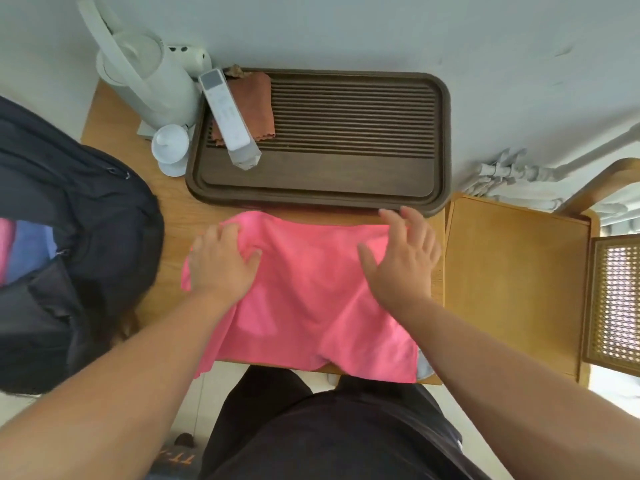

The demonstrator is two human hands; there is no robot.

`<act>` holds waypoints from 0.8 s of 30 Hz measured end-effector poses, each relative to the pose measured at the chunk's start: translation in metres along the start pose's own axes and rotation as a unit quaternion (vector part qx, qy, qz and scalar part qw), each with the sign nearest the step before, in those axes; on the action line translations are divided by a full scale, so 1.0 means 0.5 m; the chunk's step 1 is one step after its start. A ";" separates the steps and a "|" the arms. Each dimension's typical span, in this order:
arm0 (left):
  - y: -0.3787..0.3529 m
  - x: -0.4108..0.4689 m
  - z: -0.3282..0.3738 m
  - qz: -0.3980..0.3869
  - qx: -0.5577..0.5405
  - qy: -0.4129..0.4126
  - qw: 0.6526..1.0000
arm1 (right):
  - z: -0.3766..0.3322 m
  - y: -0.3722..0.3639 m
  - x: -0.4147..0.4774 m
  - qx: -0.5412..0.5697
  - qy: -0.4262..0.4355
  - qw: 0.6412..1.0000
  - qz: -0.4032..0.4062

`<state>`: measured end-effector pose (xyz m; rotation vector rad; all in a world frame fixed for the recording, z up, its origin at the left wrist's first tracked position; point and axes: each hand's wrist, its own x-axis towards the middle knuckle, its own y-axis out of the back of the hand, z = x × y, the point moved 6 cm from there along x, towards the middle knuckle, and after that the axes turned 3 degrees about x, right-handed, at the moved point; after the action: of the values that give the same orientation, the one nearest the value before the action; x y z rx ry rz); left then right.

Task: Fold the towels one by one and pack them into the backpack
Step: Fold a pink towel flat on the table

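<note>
I see my left grip [221,261] and right grip [401,258] released flat on the rumpled pink cloth towel [311,299], which overhangs the wooden surface [166,202].

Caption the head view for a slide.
Both hands flatten a pink towel on the table beside an open backpack.

Dark tray [311,199] blocks far side; backpack [86,202] crowds left; bare wooden surface [512,271] right
</note>
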<state>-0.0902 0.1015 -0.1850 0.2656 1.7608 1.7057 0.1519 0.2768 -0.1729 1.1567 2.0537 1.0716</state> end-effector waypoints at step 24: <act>-0.078 -0.083 -0.251 -0.074 -0.079 0.145 0.984 | -0.015 -0.149 -0.129 -0.297 0.048 0.931 -0.209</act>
<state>-0.1198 -0.0288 -0.2177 -0.1878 1.7836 1.8330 0.1447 0.1942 -0.2270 0.3505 1.7355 1.3997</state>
